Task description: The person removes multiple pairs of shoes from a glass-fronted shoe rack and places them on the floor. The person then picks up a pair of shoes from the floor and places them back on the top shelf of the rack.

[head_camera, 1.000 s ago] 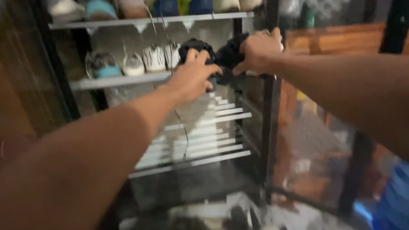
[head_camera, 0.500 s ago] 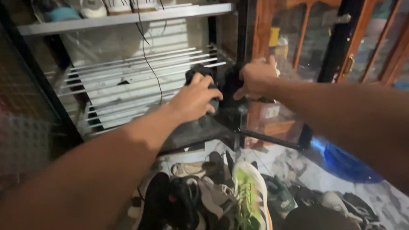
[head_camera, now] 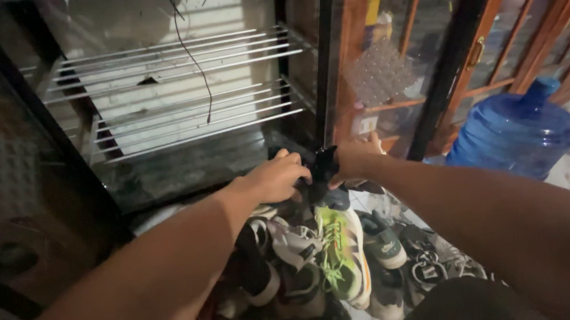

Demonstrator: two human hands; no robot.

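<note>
— What colours are in front of you?
— My left hand (head_camera: 274,179) and right hand (head_camera: 358,159) grip black fabric shoes (head_camera: 321,166). Nearer lies a lime-green running shoe with orange edging (head_camera: 342,253).
— And on the right?
— A translucent blue plastic water jug (head_camera: 513,130); far left, silver wire shelves (head_camera: 178,60).

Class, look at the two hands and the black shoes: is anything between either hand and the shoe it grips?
Nothing visible. The left hand and right hand each already grip a black shoe, held just above the shoe pile on the floor.
</note>
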